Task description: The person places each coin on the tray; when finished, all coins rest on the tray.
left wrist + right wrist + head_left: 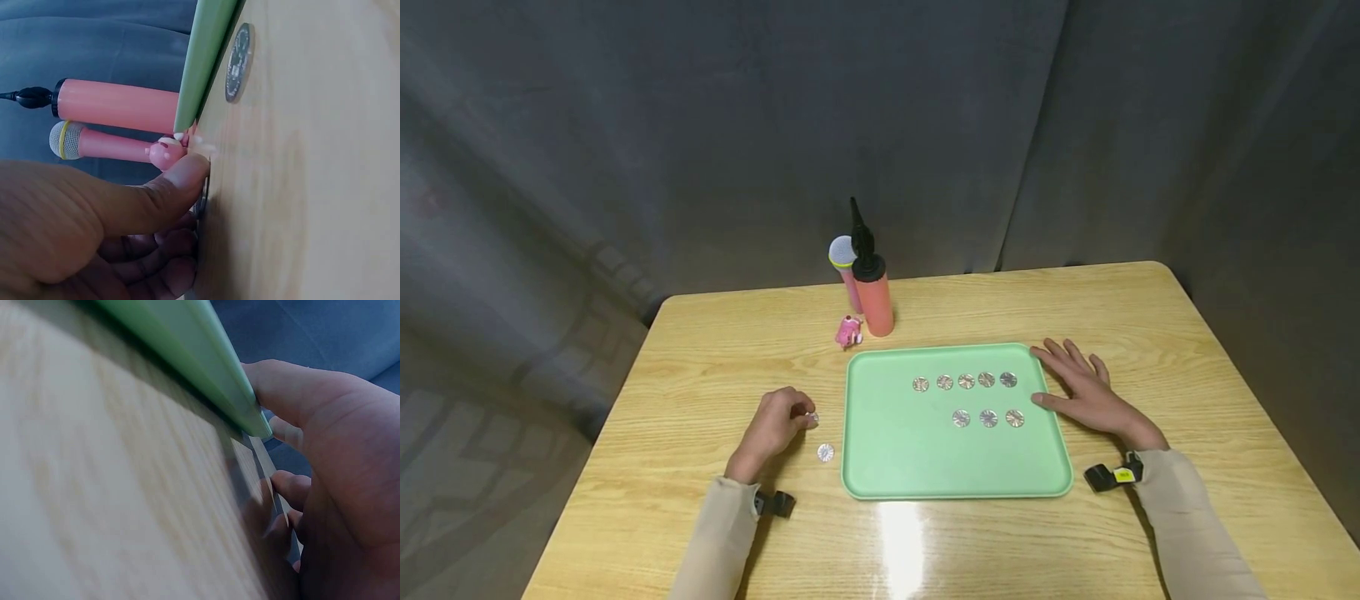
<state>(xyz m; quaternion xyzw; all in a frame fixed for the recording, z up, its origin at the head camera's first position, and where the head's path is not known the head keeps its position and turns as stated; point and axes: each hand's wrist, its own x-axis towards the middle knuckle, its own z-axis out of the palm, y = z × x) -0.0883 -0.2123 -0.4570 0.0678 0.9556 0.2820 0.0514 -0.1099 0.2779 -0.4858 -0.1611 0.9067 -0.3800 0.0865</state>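
Note:
At the tray's left, my left hand (775, 423) has its thumb and curled fingers around a silver coin (812, 417), low over the table. In the left wrist view the thumb (184, 172) covers part of that coin (201, 199). A second coin (825, 452) lies flat on the wood between this hand and the green tray (887, 467). My right hand (1086, 396) rests over the tray's right edge, its fingers spread and holding nothing. Inside the tray lie several coins in two rows, a longer back row (966, 381) and a shorter front row (988, 418).
Behind the tray stand a coral pump (876, 307) with a black nozzle and a pink toy microphone (844, 252). A small pink figurine (848, 332) lies before them. Dark curtains (925, 142) hang past the table's back edge.

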